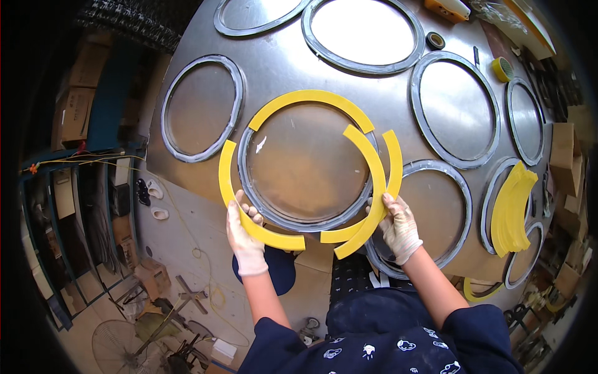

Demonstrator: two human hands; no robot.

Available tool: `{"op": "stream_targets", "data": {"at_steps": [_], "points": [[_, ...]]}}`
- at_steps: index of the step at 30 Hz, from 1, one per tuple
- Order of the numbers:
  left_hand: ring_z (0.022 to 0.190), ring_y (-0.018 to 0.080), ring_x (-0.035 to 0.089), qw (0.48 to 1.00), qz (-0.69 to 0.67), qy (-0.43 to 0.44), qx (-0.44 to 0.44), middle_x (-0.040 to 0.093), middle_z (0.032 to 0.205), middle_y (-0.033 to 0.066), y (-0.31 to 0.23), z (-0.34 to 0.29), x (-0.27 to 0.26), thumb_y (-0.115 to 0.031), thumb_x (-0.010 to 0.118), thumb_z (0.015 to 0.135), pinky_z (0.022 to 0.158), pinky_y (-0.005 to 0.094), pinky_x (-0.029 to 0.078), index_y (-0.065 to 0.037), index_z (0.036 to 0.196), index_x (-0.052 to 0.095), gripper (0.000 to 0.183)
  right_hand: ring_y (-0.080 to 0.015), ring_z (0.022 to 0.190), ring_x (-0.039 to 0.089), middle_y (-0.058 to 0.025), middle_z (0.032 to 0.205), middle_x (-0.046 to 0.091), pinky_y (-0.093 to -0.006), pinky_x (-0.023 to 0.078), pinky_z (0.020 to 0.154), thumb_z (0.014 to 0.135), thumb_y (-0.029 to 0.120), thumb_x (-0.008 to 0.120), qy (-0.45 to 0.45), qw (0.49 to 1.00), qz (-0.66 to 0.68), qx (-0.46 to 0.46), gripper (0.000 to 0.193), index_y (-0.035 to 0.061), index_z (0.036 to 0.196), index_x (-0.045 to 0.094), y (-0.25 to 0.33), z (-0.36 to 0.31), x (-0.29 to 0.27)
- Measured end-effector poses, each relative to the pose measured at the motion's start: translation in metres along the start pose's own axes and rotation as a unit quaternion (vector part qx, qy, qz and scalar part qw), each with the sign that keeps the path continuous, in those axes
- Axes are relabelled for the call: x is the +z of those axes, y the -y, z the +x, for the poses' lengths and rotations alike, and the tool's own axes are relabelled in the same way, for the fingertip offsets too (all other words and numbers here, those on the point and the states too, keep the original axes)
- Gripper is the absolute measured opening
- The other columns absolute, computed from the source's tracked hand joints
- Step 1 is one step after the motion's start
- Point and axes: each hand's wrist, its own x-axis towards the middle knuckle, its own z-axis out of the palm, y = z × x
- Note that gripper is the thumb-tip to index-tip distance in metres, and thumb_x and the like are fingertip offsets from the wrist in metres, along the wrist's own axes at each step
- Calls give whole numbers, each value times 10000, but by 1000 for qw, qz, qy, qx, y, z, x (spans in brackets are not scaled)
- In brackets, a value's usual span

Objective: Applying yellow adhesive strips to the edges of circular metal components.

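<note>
Metal desk [274, 65]: at its near edge, forearms [268, 296] reach forward; the left hand [244, 234], nearly closed, pinches one yellow arc segment [225, 174] bowed left, long axis slanting rightward toward the wearer; the right hand [402, 232], likewise pinching, holds two crossing yellow strips [379, 187] bowed right.

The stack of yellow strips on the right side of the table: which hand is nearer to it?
Right. The right hand is to the left of the stack, holding crossed yellow strips; the left hand is much farther left, holding a single yellow strip.
</note>
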Motion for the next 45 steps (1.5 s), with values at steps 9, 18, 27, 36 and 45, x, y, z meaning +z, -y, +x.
{"op": "stream_targets", "data": {"at_steps": [9,18,27,36,45], "points": [[914,248,665,861,412,-69,288,621,938,80,33,52,5,-300,704,931,791,367,555,22,1213,572,448,-239,1031,653,-70,1093,666,-393,543,931,917,67,684,-24,980,195,14,332,49,1236,597,-50,-10,-4],[1026,376,596,547,675,284,406,592,1122,198,57,-93,98,-362,716,861,912,514,484,-7,1392,443,695,-167,870,650,-50,980,667,-312,547,785,913,115,730,-134,990,19,-29,248,36,1122,621,-45,-1,0],[959,359,605,518,672,430,307,603,1028,181,118,-107,89,-284,726,848,858,460,503,31,1429,405,735,-160,885,663,-113,1002,710,-303,537,770,1021,271,575,-73,960,-253,-97,312,6,1162,660,-14,-8,-29],[984,368,569,520,700,299,388,608,1075,170,125,-92,73,-220,677,868,900,478,475,-13,1412,460,621,-302,945,689,-130,1073,702,-392,541,815,917,352,702,-83,716,-642,-261,411,133,1238,568,126,-24,-96],[1104,371,548,451,770,198,407,597,1141,149,139,-116,86,-221,696,838,963,512,434,-65,1383,495,602,-278,982,640,-85,1027,611,-402,540,829,886,405,678,9,446,-820,-360,445,182,1264,606,200,32,-128]]}}
